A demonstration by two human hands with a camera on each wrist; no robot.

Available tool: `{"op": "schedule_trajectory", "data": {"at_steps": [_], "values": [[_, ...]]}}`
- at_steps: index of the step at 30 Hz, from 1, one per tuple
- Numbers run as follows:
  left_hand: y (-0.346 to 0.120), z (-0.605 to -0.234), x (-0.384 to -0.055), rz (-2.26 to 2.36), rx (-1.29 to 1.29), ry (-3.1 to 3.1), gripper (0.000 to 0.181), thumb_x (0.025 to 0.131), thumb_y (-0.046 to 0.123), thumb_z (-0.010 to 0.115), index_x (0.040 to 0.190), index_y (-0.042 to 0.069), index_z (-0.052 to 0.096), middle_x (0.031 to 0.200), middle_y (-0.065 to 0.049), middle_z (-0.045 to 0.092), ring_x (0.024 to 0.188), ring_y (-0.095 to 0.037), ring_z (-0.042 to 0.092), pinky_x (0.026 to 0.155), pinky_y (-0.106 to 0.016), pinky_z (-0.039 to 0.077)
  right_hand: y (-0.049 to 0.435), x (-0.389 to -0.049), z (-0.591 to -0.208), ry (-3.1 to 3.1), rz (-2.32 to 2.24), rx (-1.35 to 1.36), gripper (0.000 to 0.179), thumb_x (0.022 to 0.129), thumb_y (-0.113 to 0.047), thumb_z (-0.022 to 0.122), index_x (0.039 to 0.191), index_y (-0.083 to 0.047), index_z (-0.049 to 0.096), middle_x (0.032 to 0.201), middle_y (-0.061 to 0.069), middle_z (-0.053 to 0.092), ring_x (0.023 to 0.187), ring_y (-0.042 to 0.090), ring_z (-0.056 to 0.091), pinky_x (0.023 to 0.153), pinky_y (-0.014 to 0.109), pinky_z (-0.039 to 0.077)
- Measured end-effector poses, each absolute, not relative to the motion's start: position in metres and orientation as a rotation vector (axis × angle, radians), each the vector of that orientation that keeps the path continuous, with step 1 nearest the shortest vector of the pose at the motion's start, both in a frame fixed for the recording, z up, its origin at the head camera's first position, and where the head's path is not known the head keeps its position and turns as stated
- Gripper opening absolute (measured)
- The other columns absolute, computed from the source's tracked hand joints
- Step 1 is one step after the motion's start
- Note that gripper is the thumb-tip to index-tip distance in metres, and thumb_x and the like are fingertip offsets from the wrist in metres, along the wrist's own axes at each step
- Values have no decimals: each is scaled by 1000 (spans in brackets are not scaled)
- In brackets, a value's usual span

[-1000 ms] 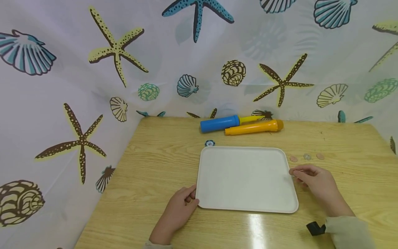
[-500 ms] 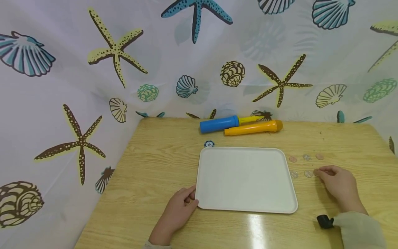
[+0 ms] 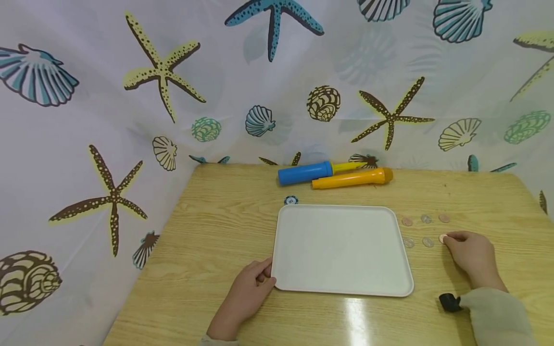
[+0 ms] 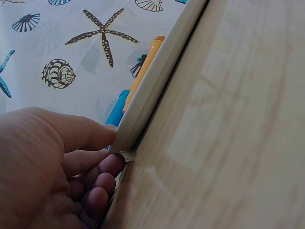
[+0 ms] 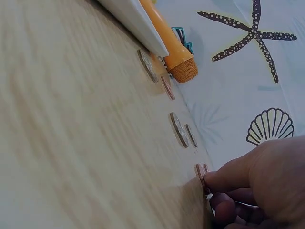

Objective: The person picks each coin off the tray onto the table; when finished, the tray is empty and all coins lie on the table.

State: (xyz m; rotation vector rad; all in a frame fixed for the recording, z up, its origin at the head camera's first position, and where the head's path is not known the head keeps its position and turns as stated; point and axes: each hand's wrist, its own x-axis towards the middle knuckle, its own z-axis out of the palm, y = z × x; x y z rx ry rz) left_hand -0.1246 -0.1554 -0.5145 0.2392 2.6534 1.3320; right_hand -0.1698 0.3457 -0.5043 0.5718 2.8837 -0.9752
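My left hand (image 3: 248, 293) holds the near left corner of a white rectangular tray (image 3: 342, 250). In the left wrist view the thumb lies on the tray's rim (image 4: 152, 90), with curled fingers below it. Right of the tray, my right hand (image 3: 472, 254) pinches a copper coin (image 3: 443, 238) close on the table. To that coin's left lie two silver coins, the middle one (image 3: 428, 242) and one by the tray's edge (image 3: 409, 242). Behind them runs another row: a copper coin (image 3: 407, 221), a silver coin (image 3: 426, 218) and a copper coin (image 3: 444, 218).
At the back of the wooden table (image 3: 216, 230) lie a blue pump (image 3: 305, 173) with a yellow end and an orange toy microphone (image 3: 350, 179). A poker chip (image 3: 291, 200) sits at the tray's far left corner. A cloth with sea prints (image 3: 281, 86) hangs behind.
My right hand has moved right from the tray's edge to the end of the front row. Two silver coins now show on the table there. My left hand stays on the tray.
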Motion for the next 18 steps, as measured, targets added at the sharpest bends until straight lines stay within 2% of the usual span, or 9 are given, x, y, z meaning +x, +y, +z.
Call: {"op": "schedule_trajectory", "data": {"at_steps": [6,13,16,18], "values": [[-151,-518,-129,1302,255,2649,51,96,13,66,143,-2,54,98,6,57,88,-13,50,77,-25,46,348,-163,-504,2879,-983,604,50,104,-36,53,125,8,63,130,34,57,120,53,48,98,63,40],[-153,-517,-128,1297,235,2653,51,95,13,66,143,-1,54,98,4,57,89,-14,50,78,-26,47,338,-151,-508,2906,-1049,499,57,104,-42,47,128,8,60,122,30,60,109,45,56,85,56,46],[-157,-517,-124,1302,180,2656,51,95,14,68,143,1,55,102,3,58,90,-13,51,79,-26,47,324,-147,-510,2930,-1064,372,55,104,-42,49,126,7,62,125,29,61,111,45,58,87,57,47],[-160,-517,-121,1331,124,2650,51,95,14,69,142,2,56,105,2,58,91,-13,53,80,-26,49,312,-143,-510,2935,-1064,259,53,104,-42,52,126,5,63,132,30,57,121,47,54,94,61,45]]}}
